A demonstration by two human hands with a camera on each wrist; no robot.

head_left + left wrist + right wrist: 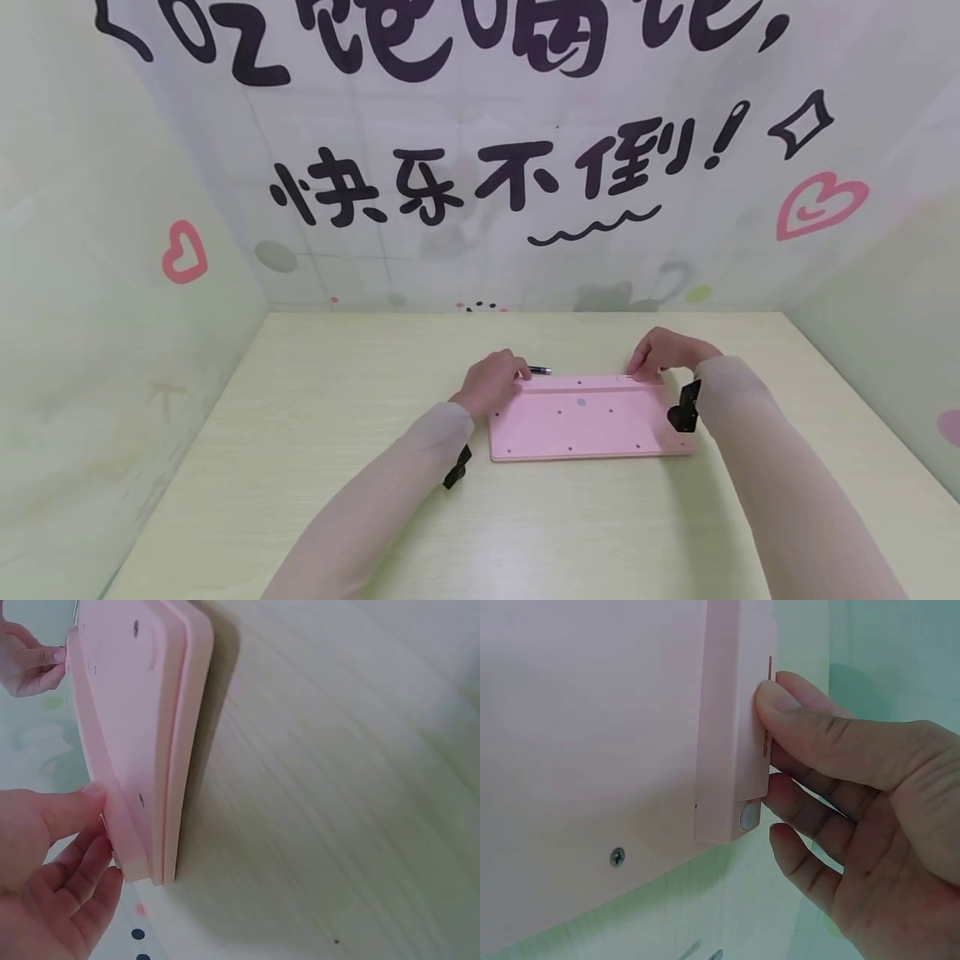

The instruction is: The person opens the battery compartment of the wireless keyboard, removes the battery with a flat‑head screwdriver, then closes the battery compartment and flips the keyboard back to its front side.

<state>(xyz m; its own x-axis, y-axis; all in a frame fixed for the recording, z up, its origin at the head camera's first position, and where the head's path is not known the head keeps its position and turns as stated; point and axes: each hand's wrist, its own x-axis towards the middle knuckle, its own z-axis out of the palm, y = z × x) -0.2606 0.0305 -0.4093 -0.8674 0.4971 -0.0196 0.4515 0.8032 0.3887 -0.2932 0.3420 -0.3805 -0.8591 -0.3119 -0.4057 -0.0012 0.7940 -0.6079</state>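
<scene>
A pink keyboard (585, 429) lies underside up, showing several small screws and a raised ridge along its far side. My left hand (491, 383) pinches the ridge near its left end. In the left wrist view, the left thumb is on top of the ridge and the fingers curl behind it. My right hand (667, 350) holds the far edge near the right end. The right wrist view shows the right thumb (780, 697) beside a narrow slot, with fingers behind the edge. Whether the keyboard touches the table all along is unclear.
A dark pen-like stick (540, 370) lies just beyond the keyboard, beside the left hand. The pale wooden table (337, 400) meets a printed back wall (420, 275) and side walls. A black wrist camera (684, 407) hangs over the keyboard's right end.
</scene>
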